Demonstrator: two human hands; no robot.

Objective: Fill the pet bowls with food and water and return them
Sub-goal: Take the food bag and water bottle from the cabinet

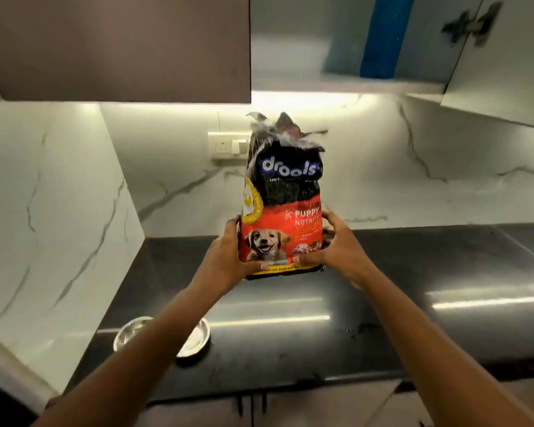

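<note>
A black and red bag of puppy food stands upright, its crumpled top open, held just above the black countertop. My left hand grips its lower left side and my right hand grips its lower right side. A steel pet bowl sits on the counter near the front left, partly hidden by my left forearm. I cannot tell what is inside the bowl.
A marble wall closes the counter on the left. A dark upper cabinet hangs overhead; beside it a white cabinet stands with its door swung open. A wall socket sits behind the bag.
</note>
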